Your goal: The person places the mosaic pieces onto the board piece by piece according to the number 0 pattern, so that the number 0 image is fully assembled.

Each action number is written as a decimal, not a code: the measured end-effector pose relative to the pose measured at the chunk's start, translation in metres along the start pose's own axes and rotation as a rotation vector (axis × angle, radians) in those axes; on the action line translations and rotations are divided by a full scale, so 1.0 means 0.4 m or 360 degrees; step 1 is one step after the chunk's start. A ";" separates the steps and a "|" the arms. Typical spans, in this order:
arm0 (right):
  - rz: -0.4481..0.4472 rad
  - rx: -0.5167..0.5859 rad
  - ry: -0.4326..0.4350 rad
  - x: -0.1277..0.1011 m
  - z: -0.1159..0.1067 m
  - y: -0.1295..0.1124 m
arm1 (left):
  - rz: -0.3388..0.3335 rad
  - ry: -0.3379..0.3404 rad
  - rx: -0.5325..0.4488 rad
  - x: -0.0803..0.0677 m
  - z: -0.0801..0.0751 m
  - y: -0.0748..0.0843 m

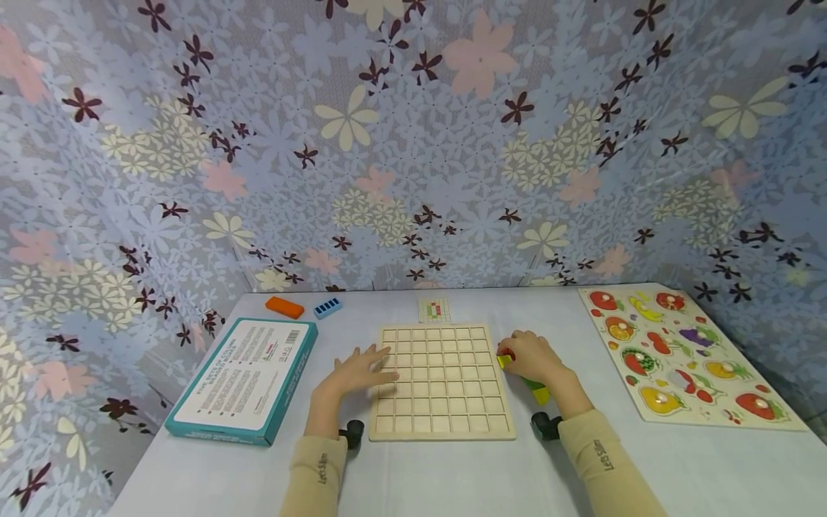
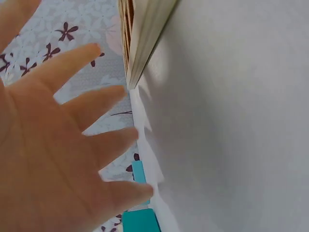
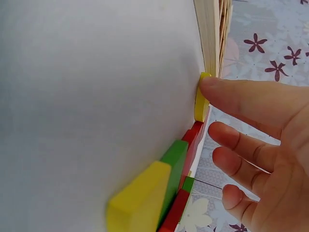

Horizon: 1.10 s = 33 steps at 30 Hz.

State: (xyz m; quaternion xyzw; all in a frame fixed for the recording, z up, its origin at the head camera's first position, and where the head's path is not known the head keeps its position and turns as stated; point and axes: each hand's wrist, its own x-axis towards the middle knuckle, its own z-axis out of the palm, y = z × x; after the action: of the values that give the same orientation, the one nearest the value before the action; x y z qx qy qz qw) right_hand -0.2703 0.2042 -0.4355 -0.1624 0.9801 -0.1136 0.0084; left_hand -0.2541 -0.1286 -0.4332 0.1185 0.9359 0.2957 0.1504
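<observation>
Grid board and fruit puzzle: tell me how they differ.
The grid board is plain pale wood with bare square cells; the fruit puzzle is covered in coloured fruit pieces. The grid board lies between the left hand and the right hand, fingers of the left resting on its edge; the fruit puzzle lies untouched farther right. Both lie flat on the table.

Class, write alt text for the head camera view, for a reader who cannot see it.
A person's left hand lies flat on the left edge of an empty wooden grid board on a white table, while the right hand touches coloured blocks beside its right edge. A teal box lies left, a fruit puzzle right.
</observation>
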 end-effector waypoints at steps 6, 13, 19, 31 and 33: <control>0.0012 0.0015 -0.0011 -0.003 -0.001 0.002 | 0.0012 -0.0106 -0.0048 -0.012 0.000 -0.016; 0.0046 0.0035 0.0002 -0.004 -0.006 -0.001 | 0.0004 -0.0113 -0.0040 -0.026 -0.014 -0.033; 0.0154 0.0054 -0.0027 -0.005 -0.008 0.000 | -0.0006 -0.0109 0.0005 -0.028 -0.015 -0.048; 0.0373 0.0485 -0.0066 -0.015 -0.001 0.000 | -0.0025 -0.0104 0.0055 -0.023 -0.010 -0.052; 0.0384 0.0536 -0.0051 -0.016 -0.001 -0.002 | -0.0035 -0.0098 0.0065 -0.021 -0.010 -0.054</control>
State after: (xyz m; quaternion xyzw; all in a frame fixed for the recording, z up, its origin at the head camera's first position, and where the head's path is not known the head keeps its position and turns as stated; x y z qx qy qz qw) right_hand -0.2640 0.2058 -0.4351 -0.0419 0.9594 -0.2714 0.0646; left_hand -0.2504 -0.1506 -0.4410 0.1202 0.9379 0.2712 0.1800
